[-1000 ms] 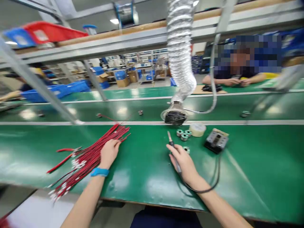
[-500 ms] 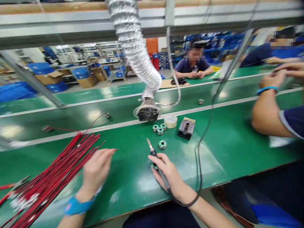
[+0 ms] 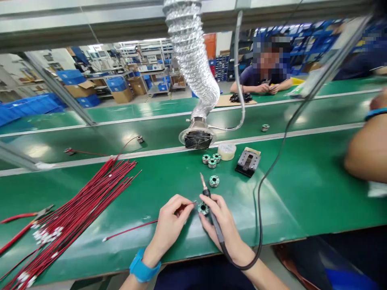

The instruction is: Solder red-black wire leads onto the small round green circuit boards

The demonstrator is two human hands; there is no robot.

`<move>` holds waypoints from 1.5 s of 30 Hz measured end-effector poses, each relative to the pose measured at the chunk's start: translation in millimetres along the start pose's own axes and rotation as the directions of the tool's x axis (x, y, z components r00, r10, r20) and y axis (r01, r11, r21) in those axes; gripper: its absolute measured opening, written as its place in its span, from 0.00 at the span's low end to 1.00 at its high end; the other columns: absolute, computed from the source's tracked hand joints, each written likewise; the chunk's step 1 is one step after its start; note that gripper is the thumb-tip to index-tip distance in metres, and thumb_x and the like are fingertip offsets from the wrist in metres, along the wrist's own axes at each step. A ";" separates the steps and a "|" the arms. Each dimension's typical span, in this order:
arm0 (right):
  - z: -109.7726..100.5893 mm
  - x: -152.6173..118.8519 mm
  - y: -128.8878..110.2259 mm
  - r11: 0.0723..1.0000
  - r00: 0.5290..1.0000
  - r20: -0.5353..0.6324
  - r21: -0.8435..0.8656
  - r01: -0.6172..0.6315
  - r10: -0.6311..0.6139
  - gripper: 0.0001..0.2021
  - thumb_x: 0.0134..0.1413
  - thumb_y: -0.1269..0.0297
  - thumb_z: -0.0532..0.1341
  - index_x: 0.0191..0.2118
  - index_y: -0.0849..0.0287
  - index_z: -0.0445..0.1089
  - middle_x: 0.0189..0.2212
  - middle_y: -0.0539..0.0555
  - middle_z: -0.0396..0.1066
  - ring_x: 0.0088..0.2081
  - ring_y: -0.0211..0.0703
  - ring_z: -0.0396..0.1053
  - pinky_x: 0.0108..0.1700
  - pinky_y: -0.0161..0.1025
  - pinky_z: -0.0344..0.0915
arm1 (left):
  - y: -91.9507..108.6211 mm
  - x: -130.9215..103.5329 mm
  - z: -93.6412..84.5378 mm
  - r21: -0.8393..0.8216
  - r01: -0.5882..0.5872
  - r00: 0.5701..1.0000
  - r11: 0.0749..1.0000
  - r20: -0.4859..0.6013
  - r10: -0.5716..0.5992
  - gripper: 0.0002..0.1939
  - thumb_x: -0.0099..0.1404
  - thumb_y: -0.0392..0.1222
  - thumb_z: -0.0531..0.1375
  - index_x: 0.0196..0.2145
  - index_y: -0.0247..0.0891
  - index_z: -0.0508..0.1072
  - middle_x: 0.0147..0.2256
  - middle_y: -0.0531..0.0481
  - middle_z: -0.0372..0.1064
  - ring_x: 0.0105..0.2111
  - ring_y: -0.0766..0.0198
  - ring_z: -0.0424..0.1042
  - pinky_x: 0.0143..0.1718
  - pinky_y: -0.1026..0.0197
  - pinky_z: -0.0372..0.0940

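Observation:
My left hand [image 3: 173,219], with a blue wristband, pinches a red wire [image 3: 133,228]. The wire's tip pokes out past the fingertips beside a small round part with a green top [image 3: 200,208]. A white connector on the wire's other end lies on the bench to the left. My right hand [image 3: 226,225] is closed around a soldering iron [image 3: 217,227], its tip pointing up and away. The fingers of that hand also rest against the round part; whether they grip it, I cannot tell. Another green-topped round part [image 3: 214,185] stands just beyond the iron.
A bundle of red wires [image 3: 90,201] and red-handled pliers [image 3: 19,217] lie left. Several round parts, a tape roll [image 3: 226,152] and a dark metal block [image 3: 248,162] stand ahead. A fan on a foil duct [image 3: 193,60] hangs above. Co-workers sit opposite and at right.
My left hand has moved right from the wire bundle, bringing a red wire to the round part by my right hand. The right hand keeps its hold on the soldering iron. The view has shifted.

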State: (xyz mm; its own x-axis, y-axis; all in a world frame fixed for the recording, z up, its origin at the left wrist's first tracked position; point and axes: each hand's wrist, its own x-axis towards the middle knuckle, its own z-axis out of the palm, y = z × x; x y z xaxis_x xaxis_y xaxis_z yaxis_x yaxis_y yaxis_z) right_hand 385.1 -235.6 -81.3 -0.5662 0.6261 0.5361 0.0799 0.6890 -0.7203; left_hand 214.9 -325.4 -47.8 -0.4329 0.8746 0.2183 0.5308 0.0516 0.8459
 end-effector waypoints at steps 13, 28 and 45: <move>2.3 -9.4 -8.9 0.995 0.995 0.007 -0.004 -0.104 0.104 0.31 0.61 0.73 0.64 0.69 0.49 0.63 0.53 0.59 0.67 0.49 0.47 0.74 0.52 0.45 0.76 | 2.2 1.7 4.9 -0.322 0.250 0.968 0.913 0.096 -0.231 0.14 0.62 0.52 0.70 0.28 0.39 0.78 0.29 0.50 0.70 0.30 0.62 0.68 0.32 0.62 0.63; 4.8 -8.9 -4.9 0.984 0.992 0.043 0.128 -0.122 0.117 0.35 0.56 0.80 0.59 0.68 0.48 0.64 0.54 0.57 0.65 0.51 0.43 0.75 0.54 0.37 0.76 | 13.5 6.0 16.4 -0.252 0.144 0.988 0.957 0.099 -0.123 0.15 0.67 0.51 0.65 0.27 0.41 0.74 0.33 0.47 0.68 0.32 0.60 0.68 0.32 0.61 0.64; 1.5 -14.0 -7.0 0.970 0.975 0.036 0.099 -0.224 0.221 0.30 0.64 0.71 0.63 0.69 0.46 0.62 0.55 0.56 0.64 0.52 0.45 0.74 0.56 0.41 0.74 | 9.2 -1.3 18.3 -0.304 0.192 0.981 0.933 0.077 -0.177 0.11 0.67 0.45 0.66 0.29 0.36 0.76 0.38 0.46 0.68 0.35 0.63 0.68 0.34 0.63 0.62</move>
State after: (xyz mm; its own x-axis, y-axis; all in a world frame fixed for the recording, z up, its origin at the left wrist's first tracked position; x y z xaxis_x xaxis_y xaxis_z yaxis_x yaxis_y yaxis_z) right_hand 391.2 -249.7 -84.5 -0.5639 0.7493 0.3472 0.1230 0.4920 -0.8619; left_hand 233.7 -317.2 -49.2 -0.4629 0.8860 0.0269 0.1901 0.0696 0.9793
